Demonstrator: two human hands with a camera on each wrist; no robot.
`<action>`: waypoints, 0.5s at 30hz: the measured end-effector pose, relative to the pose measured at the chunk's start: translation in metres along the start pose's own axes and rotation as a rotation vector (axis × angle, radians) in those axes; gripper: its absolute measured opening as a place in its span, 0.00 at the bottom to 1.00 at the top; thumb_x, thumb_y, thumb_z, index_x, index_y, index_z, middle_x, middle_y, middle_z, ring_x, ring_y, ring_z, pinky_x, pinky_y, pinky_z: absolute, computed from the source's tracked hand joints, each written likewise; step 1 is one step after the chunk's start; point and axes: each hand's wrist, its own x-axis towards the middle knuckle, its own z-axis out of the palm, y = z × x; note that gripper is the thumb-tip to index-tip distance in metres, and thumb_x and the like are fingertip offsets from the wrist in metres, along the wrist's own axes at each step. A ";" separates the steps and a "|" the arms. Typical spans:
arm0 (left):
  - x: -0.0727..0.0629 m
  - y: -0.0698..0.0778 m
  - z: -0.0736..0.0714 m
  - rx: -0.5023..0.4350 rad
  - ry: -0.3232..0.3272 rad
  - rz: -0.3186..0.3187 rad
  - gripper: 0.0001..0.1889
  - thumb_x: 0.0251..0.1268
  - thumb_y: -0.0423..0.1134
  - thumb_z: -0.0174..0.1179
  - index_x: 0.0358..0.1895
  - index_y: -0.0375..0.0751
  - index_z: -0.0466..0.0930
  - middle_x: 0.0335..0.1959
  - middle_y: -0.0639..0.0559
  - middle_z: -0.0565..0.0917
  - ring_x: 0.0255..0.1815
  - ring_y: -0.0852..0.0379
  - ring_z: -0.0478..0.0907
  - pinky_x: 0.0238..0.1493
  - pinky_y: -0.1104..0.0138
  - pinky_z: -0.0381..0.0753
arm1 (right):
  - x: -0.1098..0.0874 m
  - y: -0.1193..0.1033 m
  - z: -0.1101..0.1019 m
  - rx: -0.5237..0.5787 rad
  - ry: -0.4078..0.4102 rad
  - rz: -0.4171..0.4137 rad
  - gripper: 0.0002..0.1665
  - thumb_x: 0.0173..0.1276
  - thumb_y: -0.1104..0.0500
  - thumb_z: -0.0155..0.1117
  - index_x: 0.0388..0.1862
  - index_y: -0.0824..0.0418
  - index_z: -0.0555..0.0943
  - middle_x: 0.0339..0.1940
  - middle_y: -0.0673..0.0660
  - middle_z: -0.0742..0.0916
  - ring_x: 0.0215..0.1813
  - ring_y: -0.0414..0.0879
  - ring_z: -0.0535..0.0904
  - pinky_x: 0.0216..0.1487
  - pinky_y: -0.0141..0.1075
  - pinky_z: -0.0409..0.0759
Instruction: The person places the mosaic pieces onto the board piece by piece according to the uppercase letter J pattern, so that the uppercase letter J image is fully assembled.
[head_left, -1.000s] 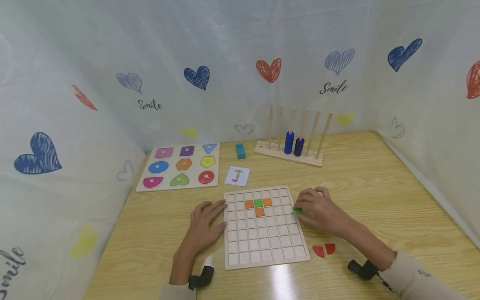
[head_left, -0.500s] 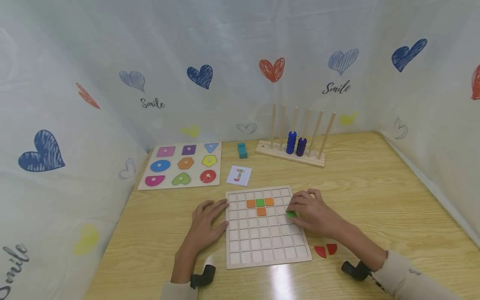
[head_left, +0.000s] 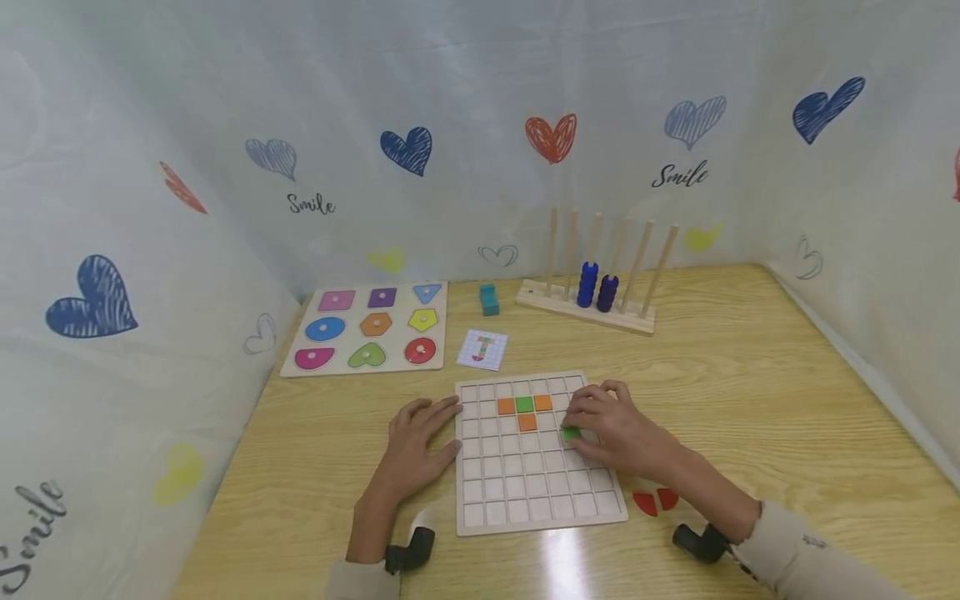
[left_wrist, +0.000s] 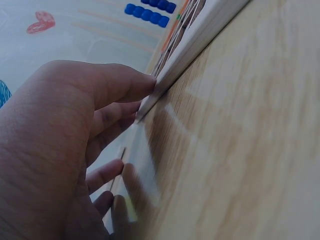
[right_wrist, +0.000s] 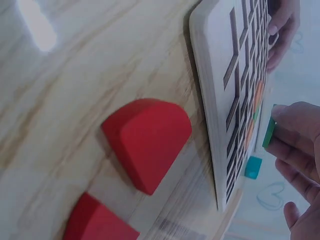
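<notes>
My right hand point(head_left: 618, 427) pinches a green square tile point(right_wrist: 269, 134) between thumb and fingers, over the right part of a wooden grid board point(head_left: 525, 485). Near the board's top, an orange tile point(head_left: 507, 406), a green tile point(head_left: 524, 404) and another orange tile point(head_left: 542, 402) form a row. Below the green one lies a third orange tile point(head_left: 527, 422). My left hand point(head_left: 416, 443) lies at the board's left edge, fingers relaxed; thumb and fingertips touch its side in the left wrist view.
Two red quarter-round pieces point(right_wrist: 152, 142) lie right of the board. Behind it are a pattern card point(head_left: 482, 349) showing a J, a teal block point(head_left: 489, 301), a shape puzzle board point(head_left: 352, 327) and a peg rack point(head_left: 542, 295) with blue rings. A printed curtain surrounds the table.
My right hand has carried the green tile leftward from the board's right edge to over the grid. The left hand keeps its place at the board's side. The head view has shifted slightly.
</notes>
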 end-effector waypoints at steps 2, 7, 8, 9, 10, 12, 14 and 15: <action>0.000 0.000 0.000 0.005 -0.002 0.001 0.29 0.65 0.46 0.62 0.71 0.52 0.74 0.72 0.59 0.71 0.73 0.43 0.58 0.71 0.41 0.50 | 0.002 -0.001 0.002 0.004 0.004 -0.007 0.13 0.50 0.60 0.81 0.36 0.58 0.88 0.37 0.48 0.88 0.49 0.48 0.78 0.51 0.54 0.66; 0.001 -0.001 0.000 0.008 -0.005 -0.001 0.29 0.65 0.46 0.62 0.71 0.52 0.74 0.72 0.59 0.70 0.73 0.43 0.58 0.71 0.41 0.50 | 0.006 -0.006 0.006 0.012 -0.008 -0.004 0.13 0.50 0.60 0.81 0.35 0.58 0.88 0.36 0.48 0.88 0.50 0.48 0.78 0.52 0.53 0.65; 0.001 -0.001 0.000 0.009 -0.005 -0.002 0.29 0.65 0.46 0.62 0.70 0.52 0.74 0.72 0.59 0.70 0.73 0.44 0.58 0.71 0.41 0.50 | 0.007 -0.007 0.006 0.009 -0.016 -0.003 0.13 0.51 0.60 0.81 0.35 0.58 0.88 0.36 0.48 0.88 0.50 0.48 0.78 0.52 0.54 0.65; 0.001 -0.001 0.000 0.010 -0.004 -0.001 0.29 0.65 0.46 0.62 0.70 0.52 0.74 0.72 0.59 0.71 0.73 0.43 0.58 0.71 0.41 0.50 | 0.008 -0.008 0.007 0.007 -0.023 -0.002 0.13 0.51 0.60 0.81 0.36 0.58 0.88 0.37 0.48 0.88 0.50 0.48 0.78 0.52 0.54 0.65; 0.001 -0.001 0.000 0.008 -0.005 0.000 0.29 0.65 0.46 0.62 0.70 0.52 0.74 0.72 0.59 0.71 0.73 0.43 0.58 0.71 0.41 0.50 | 0.009 -0.008 0.008 0.007 -0.030 -0.002 0.12 0.52 0.60 0.80 0.36 0.58 0.88 0.37 0.47 0.88 0.51 0.48 0.78 0.53 0.53 0.66; 0.001 -0.001 0.001 0.008 -0.006 -0.001 0.29 0.65 0.46 0.62 0.70 0.52 0.74 0.72 0.59 0.70 0.73 0.44 0.58 0.71 0.42 0.50 | 0.011 -0.010 0.010 0.012 -0.042 -0.002 0.13 0.53 0.59 0.80 0.37 0.57 0.88 0.38 0.47 0.88 0.51 0.48 0.78 0.53 0.53 0.65; 0.001 -0.001 0.001 0.007 -0.006 -0.003 0.29 0.65 0.46 0.62 0.70 0.52 0.74 0.72 0.59 0.70 0.73 0.44 0.58 0.71 0.42 0.50 | 0.014 -0.010 0.012 0.011 -0.047 -0.007 0.13 0.53 0.58 0.80 0.38 0.57 0.88 0.38 0.47 0.88 0.52 0.47 0.78 0.53 0.53 0.66; 0.001 -0.002 0.001 0.008 -0.005 -0.002 0.29 0.65 0.46 0.62 0.70 0.52 0.74 0.72 0.59 0.70 0.73 0.44 0.58 0.71 0.42 0.50 | 0.015 -0.011 0.014 0.013 -0.047 -0.010 0.13 0.53 0.58 0.80 0.38 0.57 0.88 0.39 0.47 0.88 0.52 0.47 0.78 0.53 0.52 0.66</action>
